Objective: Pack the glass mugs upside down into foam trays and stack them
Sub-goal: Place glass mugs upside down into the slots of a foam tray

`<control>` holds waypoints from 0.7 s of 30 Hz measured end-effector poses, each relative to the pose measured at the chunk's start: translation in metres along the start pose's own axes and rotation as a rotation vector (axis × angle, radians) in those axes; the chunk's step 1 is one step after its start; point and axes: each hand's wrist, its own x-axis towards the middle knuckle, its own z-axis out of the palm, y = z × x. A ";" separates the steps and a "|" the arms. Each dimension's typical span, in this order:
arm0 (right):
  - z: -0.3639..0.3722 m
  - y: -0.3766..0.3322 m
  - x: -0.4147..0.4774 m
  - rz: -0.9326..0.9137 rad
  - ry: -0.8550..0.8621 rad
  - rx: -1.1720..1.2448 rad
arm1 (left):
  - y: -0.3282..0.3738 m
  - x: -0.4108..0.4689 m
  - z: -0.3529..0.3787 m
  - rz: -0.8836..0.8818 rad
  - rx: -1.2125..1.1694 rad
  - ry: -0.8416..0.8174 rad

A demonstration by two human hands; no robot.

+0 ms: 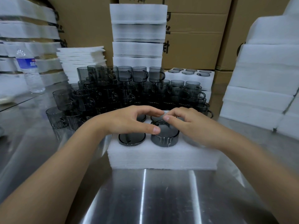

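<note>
A white foam tray (161, 156) lies on the steel table in front of me. One dark glass mug (131, 139) sits upside down, sunk in a front hole. A second upside-down mug (165, 139) stands partly out of the middle front hole. My left hand (127, 120) arches over the tray, its thumb tip touching that mug's near-left edge and its fingers curved above. My right hand (191, 123) hovers just right of the mug with loosely curled fingers, holding nothing that I can see. Both hands cover the tray's rear holes. Behind the tray stand several loose smoky mugs (121, 88).
A filled foam tray (208, 78) sits at the back right. Tall foam tray stacks rise at centre back (137, 33), right (267, 78) and left (24, 29). Flat foam sheets (80, 62) and a water bottle (29, 70) stand at left. Cardboard boxes (194, 38) form the backdrop.
</note>
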 end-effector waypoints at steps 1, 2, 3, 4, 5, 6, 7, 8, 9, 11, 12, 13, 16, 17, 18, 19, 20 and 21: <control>0.001 -0.001 0.000 0.002 0.005 -0.025 | 0.000 0.000 -0.001 0.004 -0.002 -0.001; 0.002 -0.001 -0.001 0.004 0.008 -0.048 | 0.000 -0.001 -0.001 0.004 -0.001 0.002; 0.003 -0.002 -0.002 0.006 0.012 -0.063 | 0.000 -0.001 -0.002 0.003 0.002 0.004; 0.003 -0.003 -0.002 0.009 0.014 -0.066 | 0.000 -0.001 -0.002 0.006 0.003 0.004; 0.003 -0.004 -0.003 0.011 0.014 -0.056 | 0.000 -0.001 -0.002 0.010 0.002 0.001; 0.002 -0.004 -0.002 0.012 0.012 -0.040 | 0.000 -0.001 -0.002 0.012 0.002 -0.004; 0.001 -0.003 -0.002 0.009 0.006 -0.027 | -0.001 0.000 -0.001 0.011 0.003 -0.006; 0.001 -0.003 -0.002 0.004 0.000 -0.019 | -0.001 0.000 -0.001 0.006 0.005 -0.006; 0.000 -0.002 -0.001 -0.003 -0.007 -0.017 | -0.002 0.001 -0.001 -0.001 0.009 -0.002; 0.001 -0.001 -0.001 -0.011 -0.025 -0.021 | -0.002 0.001 0.000 -0.004 0.012 0.005; 0.001 0.000 -0.002 -0.012 -0.032 -0.024 | -0.001 0.001 0.001 0.002 0.009 0.008; 0.001 0.000 -0.002 -0.013 -0.036 -0.025 | 0.000 0.001 0.002 0.009 0.007 0.010; 0.001 0.000 -0.002 -0.015 -0.029 -0.036 | 0.002 0.000 0.002 0.017 0.022 0.005; 0.002 -0.001 -0.002 -0.013 -0.028 -0.053 | 0.002 0.000 0.002 0.013 0.041 -0.004; 0.003 -0.001 -0.002 -0.010 -0.028 -0.076 | 0.002 -0.001 0.001 0.007 0.061 -0.016; 0.004 -0.001 -0.003 -0.010 -0.027 -0.101 | 0.002 -0.001 0.000 0.000 0.078 -0.025; 0.005 -0.002 -0.003 -0.014 -0.025 -0.122 | 0.002 -0.002 0.000 -0.005 0.089 -0.031; 0.006 -0.002 -0.003 -0.019 -0.021 -0.139 | 0.002 -0.002 0.000 -0.007 0.093 -0.035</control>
